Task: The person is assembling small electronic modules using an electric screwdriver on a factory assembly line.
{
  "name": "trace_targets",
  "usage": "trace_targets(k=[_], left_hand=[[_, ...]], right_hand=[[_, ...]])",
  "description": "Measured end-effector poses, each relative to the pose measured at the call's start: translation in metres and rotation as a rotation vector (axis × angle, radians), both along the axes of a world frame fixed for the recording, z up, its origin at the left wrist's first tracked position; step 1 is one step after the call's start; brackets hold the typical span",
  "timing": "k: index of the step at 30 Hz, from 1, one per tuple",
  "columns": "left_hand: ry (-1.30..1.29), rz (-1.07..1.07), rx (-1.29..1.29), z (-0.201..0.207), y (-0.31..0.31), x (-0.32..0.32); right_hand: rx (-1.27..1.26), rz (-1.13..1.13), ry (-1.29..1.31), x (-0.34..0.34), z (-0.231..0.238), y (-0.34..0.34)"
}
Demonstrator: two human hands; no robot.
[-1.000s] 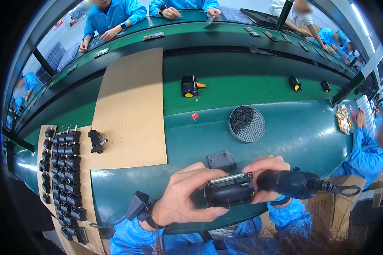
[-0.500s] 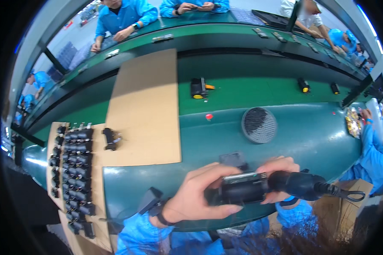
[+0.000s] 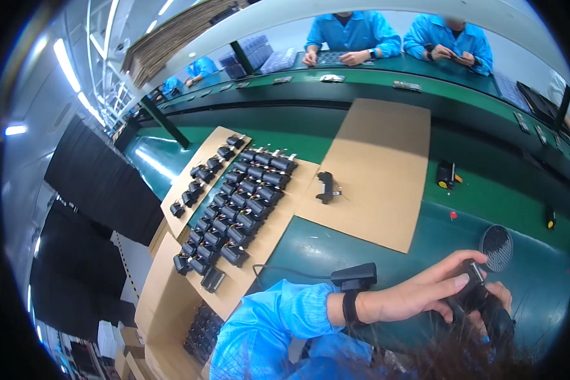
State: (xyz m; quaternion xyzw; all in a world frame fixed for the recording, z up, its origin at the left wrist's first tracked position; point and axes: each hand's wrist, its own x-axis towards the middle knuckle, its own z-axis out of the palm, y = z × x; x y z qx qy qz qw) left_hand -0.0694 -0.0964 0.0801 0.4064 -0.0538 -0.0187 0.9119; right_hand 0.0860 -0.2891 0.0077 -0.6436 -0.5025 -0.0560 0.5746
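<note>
Only 1 view is present: a wide fisheye camera worn on the person's head, looking steeply down and forward over a green workbench (image 3: 361, 247). It sits close above the person's own arms, which enter from the lower edge, so the left hand (image 3: 424, 292) and right hand (image 3: 495, 303) fill the near right corner. The view is turned toward the left, putting rows of small black parts (image 3: 240, 199) on cardboard (image 3: 373, 164) near the centre. Far across the bench, 2 seated people in blue (image 3: 354, 35) appear at the top rim. Straight edges bow outward, and a black border rings the picture. With no 2nd view, nothing is shared.
</note>
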Motion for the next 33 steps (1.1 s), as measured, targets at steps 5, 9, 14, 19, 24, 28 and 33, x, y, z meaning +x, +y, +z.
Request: trace_targets(k=[5,9,14,19,24,28,33], left_hand=[[0.008,0.586,0.665,0.05,0.098,-0.052],[0.315,1.357,0.94,0.091,0.236,-0.132],[0.754,1.801,1.217,0.056,0.445,-0.287],[1.312,1.673,1.648,-0.03,0.551,-0.354],[1.478,1.673,1.688,-0.067,0.571,-0.352],[1.562,1.559,1.79,-0.087,0.583,-0.345],[1.331,1.233,1.825,-0.092,0.585,-0.339]], right_hand=[[0.214,0.205,0.357,0.016,-0.006,-0.01],[0.259,0.143,0.459,0.04,-0.014,-0.009],[0.272,-0.042,0.459,0.045,0.01,0.008],[0.321,-0.109,0.556,0.066,-0.002,0.004],[0.354,-0.062,0.575,0.08,-0.005,0.003],[0.381,-0.069,0.523,0.078,0.003,0.013],[0.381,-0.061,0.593,0.077,-0.003,-0.004]])
